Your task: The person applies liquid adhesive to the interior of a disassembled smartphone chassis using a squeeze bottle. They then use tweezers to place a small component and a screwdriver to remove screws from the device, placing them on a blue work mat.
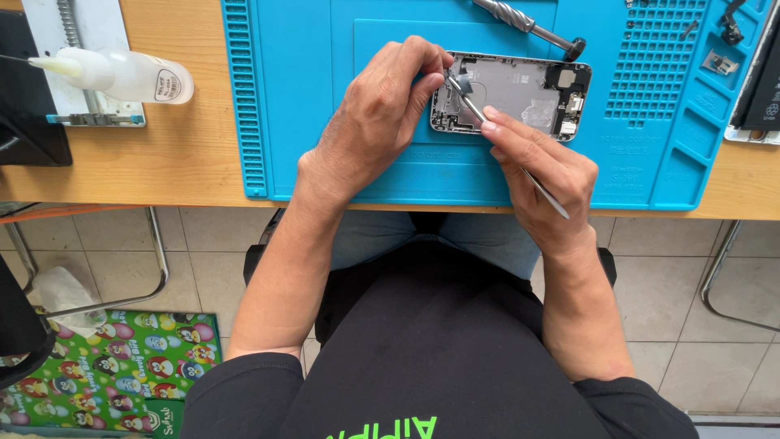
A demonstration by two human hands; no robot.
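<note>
An opened grey phone housing (520, 96) lies on a blue work mat (325, 97), its inner parts showing. My left hand (382, 114) rests on the housing's left end, thumb and forefinger pinched at its edge. My right hand (540, 175) grips thin metal tweezers (467, 97), whose tips touch a small dark part inside the housing near my left thumb. The tweezers' rear end sticks out past my right hand.
A metal screwdriver (528, 24) lies on the mat above the phone. Small parts (719, 61) sit in the mat's right compartments. A phone screen (760, 89) lies at the far right. A white squeeze bottle (122, 75) lies on the wooden desk (179, 154) at left.
</note>
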